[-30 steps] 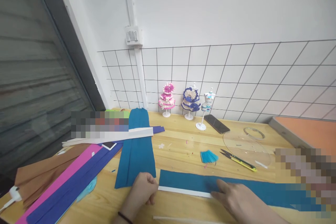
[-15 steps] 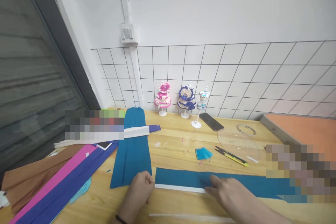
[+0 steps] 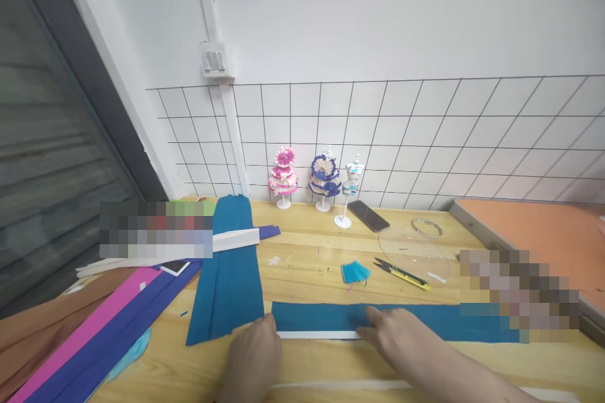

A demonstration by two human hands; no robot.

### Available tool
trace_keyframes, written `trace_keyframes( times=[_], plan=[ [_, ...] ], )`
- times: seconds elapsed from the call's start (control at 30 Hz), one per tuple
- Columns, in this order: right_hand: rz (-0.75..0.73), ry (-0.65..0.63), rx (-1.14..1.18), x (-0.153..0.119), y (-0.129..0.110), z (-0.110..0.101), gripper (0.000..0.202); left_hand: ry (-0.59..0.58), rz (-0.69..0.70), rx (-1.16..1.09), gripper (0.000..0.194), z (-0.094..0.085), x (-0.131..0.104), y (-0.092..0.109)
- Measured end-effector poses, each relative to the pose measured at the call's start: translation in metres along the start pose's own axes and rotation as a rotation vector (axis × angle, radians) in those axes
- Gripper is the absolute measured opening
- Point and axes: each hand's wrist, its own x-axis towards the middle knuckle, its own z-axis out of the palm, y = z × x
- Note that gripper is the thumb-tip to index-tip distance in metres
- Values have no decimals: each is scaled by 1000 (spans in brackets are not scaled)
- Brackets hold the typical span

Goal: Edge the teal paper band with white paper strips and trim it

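A long strip of teal crepe paper (image 3: pixel 321 315) lies across the front of the wooden table, with a narrow white strip of tape (image 3: pixel 316 335) along its near edge. At the left end of this tape my left hand (image 3: pixel 255 349) is closed, fingertips pinched on the end. My right hand (image 3: pixel 399 337) rests farther right on the paper; its fingers are extended, touching the paper and the tape. A wider folded piece of teal crepe paper (image 3: pixel 231 289) lies just beyond my left hand. Another pale strip (image 3: pixel 340 385) lies on the table nearer to me.
Scissors (image 3: pixel 404 274), a small pleated blue piece (image 3: pixel 355 272), a clear disc (image 3: pixel 411 249), a ring (image 3: pixel 426 227) and a phone (image 3: pixel 368 215) lie beyond. Three small decorated stands (image 3: pixel 324 179) stand by the wall grid. Coloured paper strips (image 3: pixel 132 318) pile at left.
The view has turned slightly right. My left hand has shifted onto the tape's left end and the paper's corner. My right hand has slid slightly left along the tape, and the paper lies straighter.
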Motion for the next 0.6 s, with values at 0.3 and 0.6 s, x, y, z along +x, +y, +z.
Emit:
trace_keyframes(
  times=[0.3, 0.6],
  plan=[
    [-10, -42, 9, -4, 8, -17, 29, -24, -32, 112, 33, -7, 6, 14],
    [-77, -58, -49, -16, 17, -22, 39, -61, -38, 146, 30, -7, 12, 14]
  ],
)
